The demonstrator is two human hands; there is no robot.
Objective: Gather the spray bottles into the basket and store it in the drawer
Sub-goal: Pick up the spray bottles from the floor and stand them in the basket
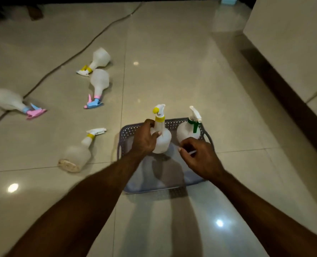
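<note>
Translucent plastic, yellow collar: our left hand (144, 138) grips the upright yellow-collared bottle (161, 138) inside the basket (174, 124). Our right hand (200, 156) pinches a thin white piece. We judge the nearest loose bottle (78, 154) lies on the floor (172, 71) just left, nozzle pointing away; left hand nearer.

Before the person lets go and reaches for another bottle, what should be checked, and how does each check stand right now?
1. Yellow-collared white plastic spray bottle upright inside the grey perforated plastic basket: ok.
2. Left hand gripping it: ok.
3. Green-collared white spray bottle upright in the basket: ok.
4. Right hand free: cannot tell; something thin and white shows at its fingers.
5. All bottles gathered: not ok; the dirty-based yellow-collared bottle lies nearest on the floor.
</note>
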